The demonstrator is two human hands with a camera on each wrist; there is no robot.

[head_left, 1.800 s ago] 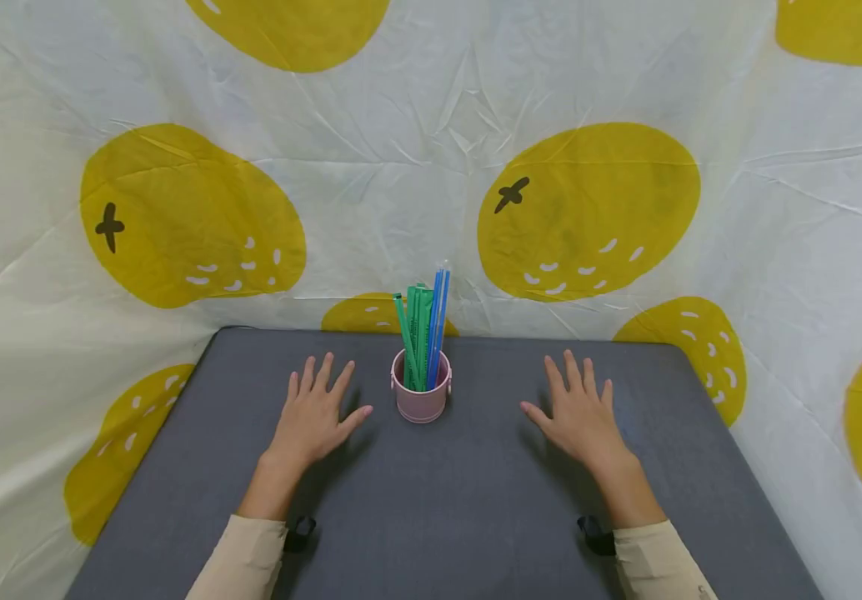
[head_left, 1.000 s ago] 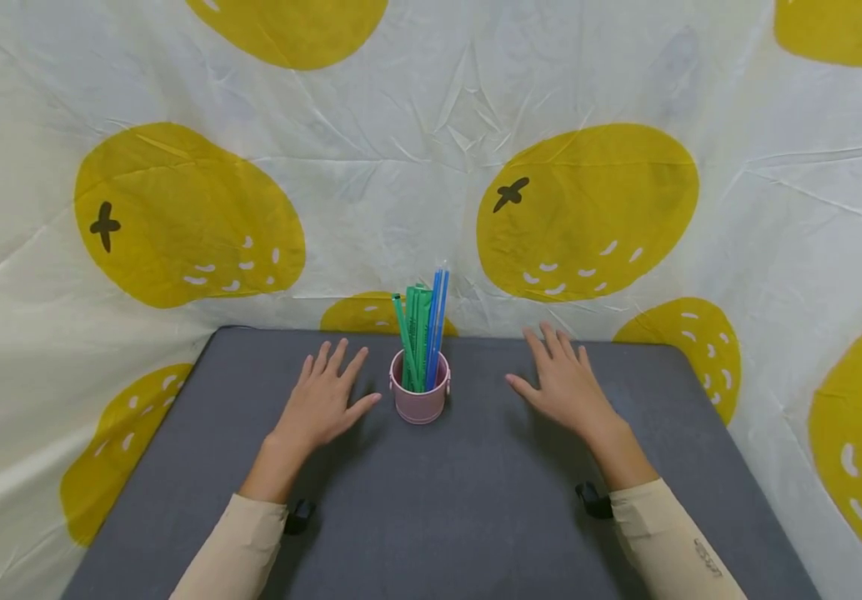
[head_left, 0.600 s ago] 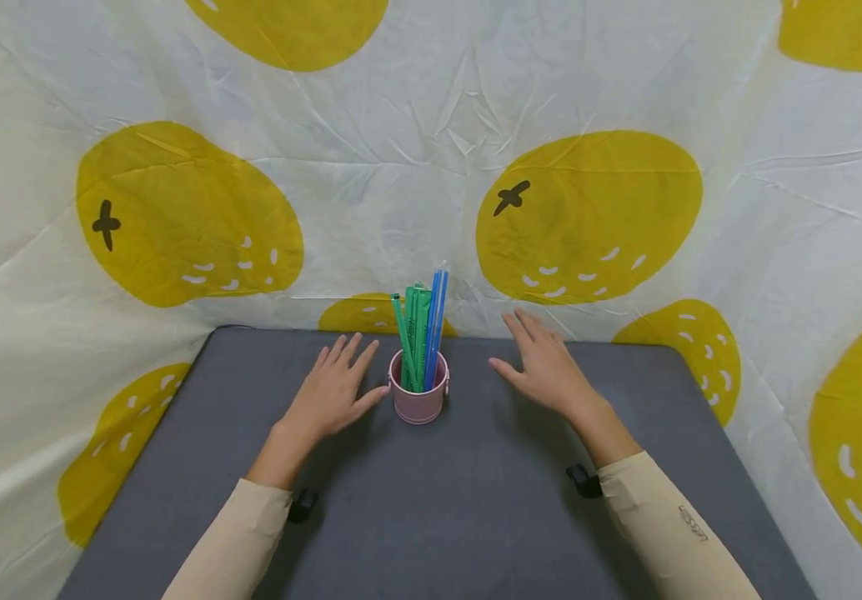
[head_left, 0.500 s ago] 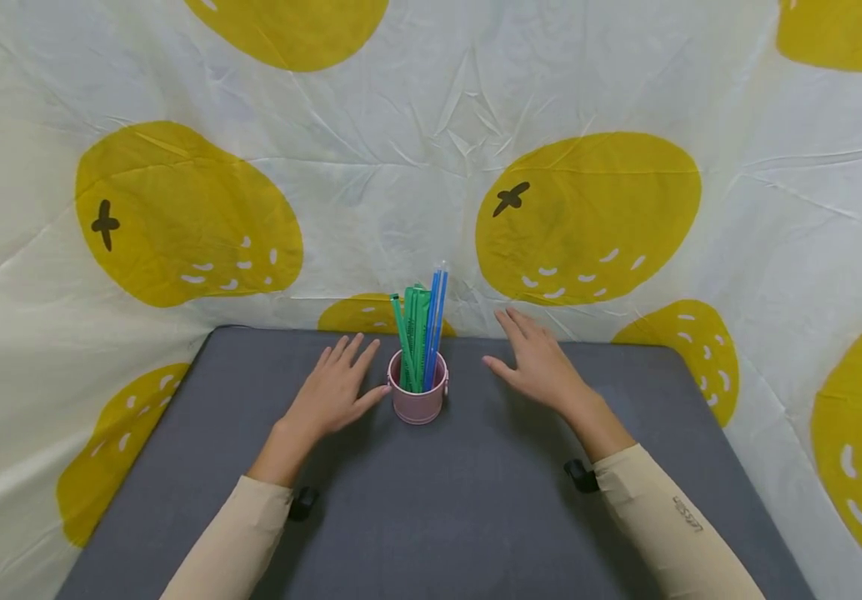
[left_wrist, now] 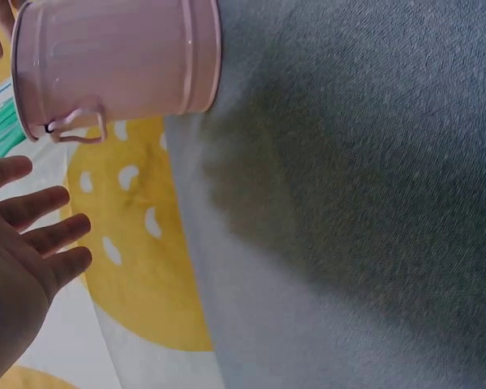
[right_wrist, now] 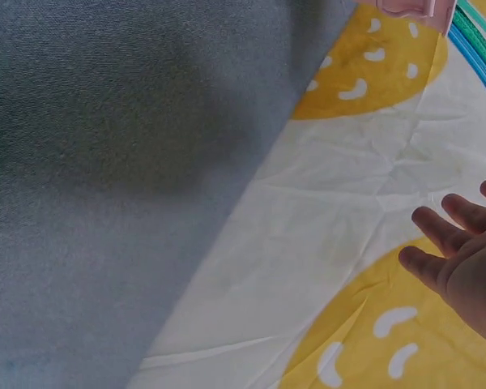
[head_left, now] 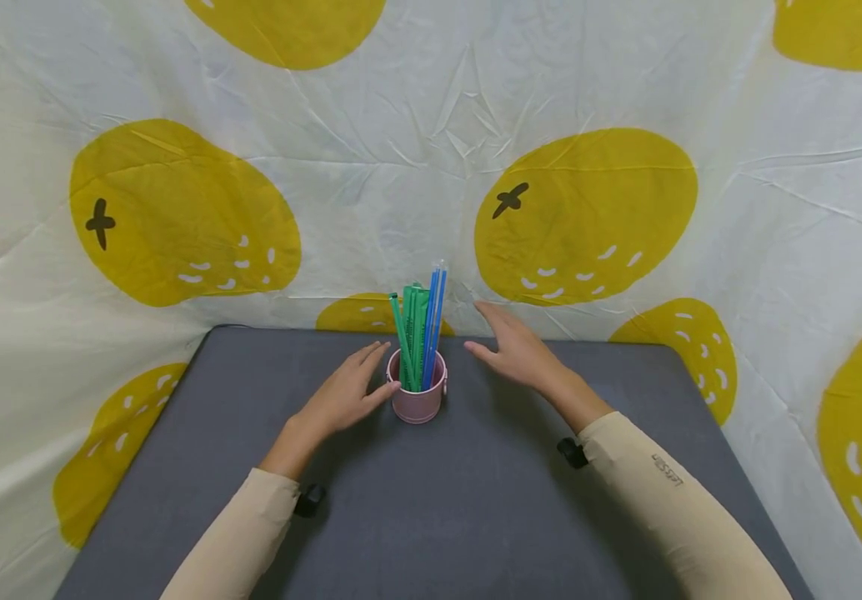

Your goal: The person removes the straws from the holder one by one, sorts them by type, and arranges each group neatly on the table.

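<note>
While both hands flank it with straight, open fingers, the left hand and right hand hold nothing; the pink cup stands upright mid-tabletop, keeping its straws vertical.

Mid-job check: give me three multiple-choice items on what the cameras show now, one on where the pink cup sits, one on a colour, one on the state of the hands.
1. Where is the pink cup?
A. Between the two hands
B. Right of both hands
C. At the near edge of the grey table

2. What colours are the sticks in it?
A. Red and yellow
B. Green and blue
C. All white

3. How is the right hand?
A. Gripping a stick
B. Open, beside the sticks
C. Fist on the table

Answers: 1 A, the left hand and right hand flank it. 2 B, green ones with blue beside them. 3 B, its fingers are straight and hold nothing.
</note>
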